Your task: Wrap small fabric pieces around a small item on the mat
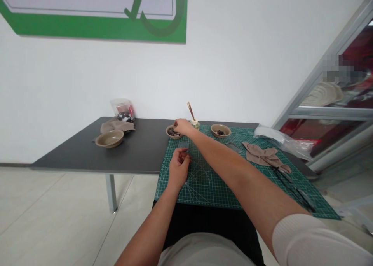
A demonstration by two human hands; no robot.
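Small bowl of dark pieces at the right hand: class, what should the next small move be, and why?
Probably lift the right hand from the small bowl toward the left hand: its fingers pinch down among the dark pieces, and the left hand is over the green cutting mat.

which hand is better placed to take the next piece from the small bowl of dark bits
Right, probably: the right hand is at the small bowl, its fingers over the rim, while the left hand sits nearer the person on the green cutting mat, farther from the bowl.

Bright, even light; soft shadows; wide-angle edge distortion.
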